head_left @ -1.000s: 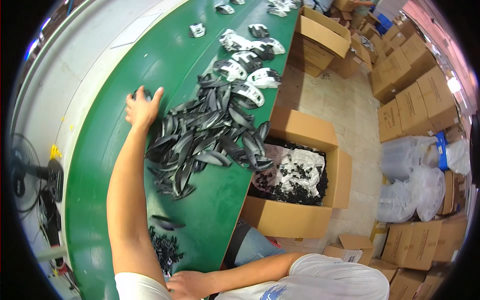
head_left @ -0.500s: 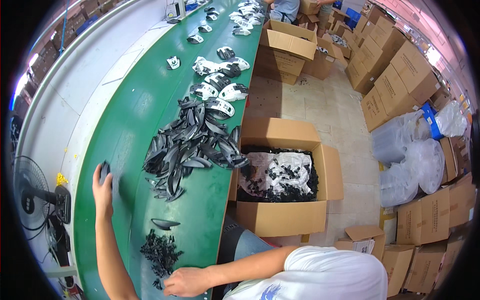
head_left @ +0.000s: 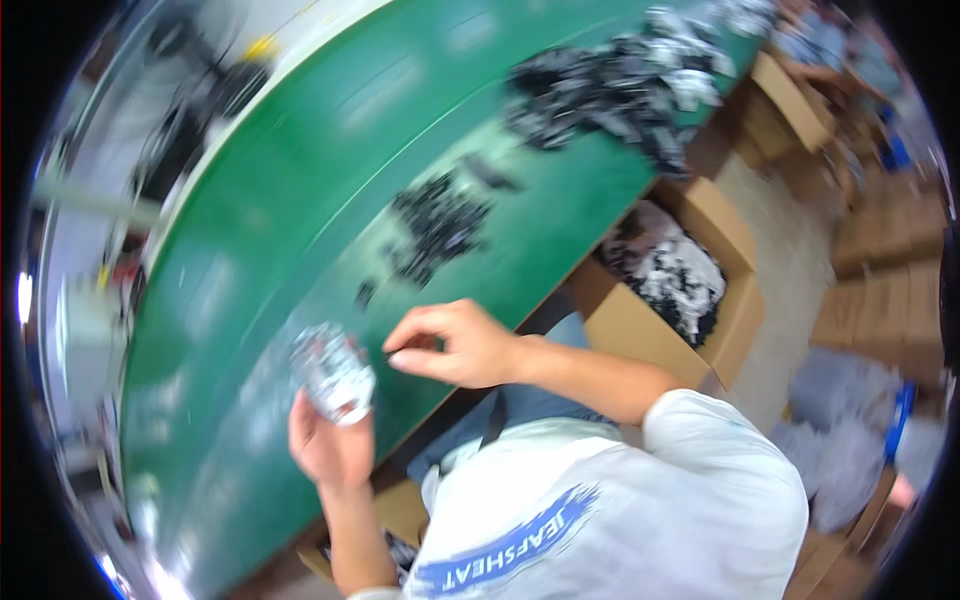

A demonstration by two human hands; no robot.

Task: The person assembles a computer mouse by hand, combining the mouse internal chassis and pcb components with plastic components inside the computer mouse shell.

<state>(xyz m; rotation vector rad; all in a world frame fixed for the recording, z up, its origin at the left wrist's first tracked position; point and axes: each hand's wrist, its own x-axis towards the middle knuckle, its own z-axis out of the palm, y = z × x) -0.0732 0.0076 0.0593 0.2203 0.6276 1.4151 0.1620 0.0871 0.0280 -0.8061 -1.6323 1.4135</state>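
A pale, shiny oval shell [head_left: 335,370], smeared by motion, is gripped in my left hand [head_left: 335,455] over the near part of the green conveyor belt [head_left: 240,250]. Just to its right, my right hand [head_left: 465,345] pinches what looks like a small black part [head_left: 390,356] between thumb and forefinger, mostly hidden. Beyond both hands lies a pile of small black parts [head_left: 440,230]. A single curved black side piece [head_left: 488,172] rests past that pile. Farther up the belt is a large heap of curved black pieces [head_left: 590,95].
White and black shells [head_left: 690,60] lie at the far end. An open carton [head_left: 640,325] holding black parts stands right of the belt. Stacked cartons [head_left: 880,290] and plastic bags [head_left: 840,430] are farther right. Another person [head_left: 815,45] is at the far right.
The view has turned. My left hand has come back from the belt's far side and now holds the pale shell, not the dark piece. My right hand has lifted off the small parts.
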